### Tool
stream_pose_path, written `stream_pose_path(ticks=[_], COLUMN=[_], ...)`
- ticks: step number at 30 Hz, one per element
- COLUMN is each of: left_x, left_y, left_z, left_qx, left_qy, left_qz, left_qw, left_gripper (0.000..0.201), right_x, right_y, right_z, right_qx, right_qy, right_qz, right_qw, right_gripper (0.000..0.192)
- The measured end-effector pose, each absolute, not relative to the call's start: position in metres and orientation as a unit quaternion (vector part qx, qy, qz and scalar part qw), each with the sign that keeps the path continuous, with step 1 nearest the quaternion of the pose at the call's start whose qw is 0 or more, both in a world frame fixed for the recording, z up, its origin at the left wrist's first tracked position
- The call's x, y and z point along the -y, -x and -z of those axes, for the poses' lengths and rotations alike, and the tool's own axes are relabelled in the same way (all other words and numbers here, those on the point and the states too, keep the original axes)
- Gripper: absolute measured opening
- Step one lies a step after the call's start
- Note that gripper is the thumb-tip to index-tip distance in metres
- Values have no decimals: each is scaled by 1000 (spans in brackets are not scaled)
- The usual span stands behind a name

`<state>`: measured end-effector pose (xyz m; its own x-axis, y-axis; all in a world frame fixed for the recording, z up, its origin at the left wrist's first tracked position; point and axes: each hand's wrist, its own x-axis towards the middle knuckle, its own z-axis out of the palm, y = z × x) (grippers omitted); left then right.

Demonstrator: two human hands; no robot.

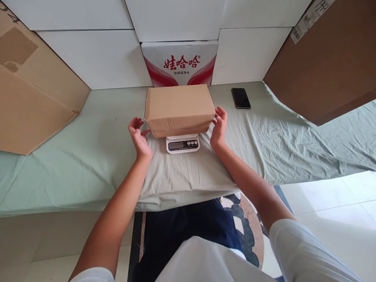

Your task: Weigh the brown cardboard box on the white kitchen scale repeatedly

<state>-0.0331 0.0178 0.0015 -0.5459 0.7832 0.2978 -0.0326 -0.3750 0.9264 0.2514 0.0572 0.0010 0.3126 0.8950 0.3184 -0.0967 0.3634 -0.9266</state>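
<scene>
A closed brown cardboard box (pixel 179 107) rests on a small white kitchen scale (pixel 182 144), whose display faces me. My left hand (pixel 139 137) hovers open just off the box's left end, palm turned toward it, with a small gap between. My right hand (pixel 219 128) is open beside the box's right end, fingertips close to the upper corner; whether they touch it is unclear. Neither hand grips anything.
The table is covered by a wrinkled pale green sheet (pixel 88 156). A black phone (pixel 241 98) lies at the back right. A red-and-white printed carton (pixel 179 63) stands behind the box. Large cardboard sheets lean at left (pixel 32 90) and right (pixel 329 62).
</scene>
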Motion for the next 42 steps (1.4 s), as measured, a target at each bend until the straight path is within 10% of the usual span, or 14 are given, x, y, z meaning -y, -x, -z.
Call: stream_pose_path(ticks=[42], left_x=[-15], left_y=[24], left_z=[-5], left_qx=[-457], left_qy=[-395], left_qz=[-733], left_qw=[313], left_gripper=[48], right_x=[-55], right_y=[-249], right_z=[-8], right_qx=[437], right_qy=[442], right_qz=[-380], right_qw=[685], right_gripper=[32])
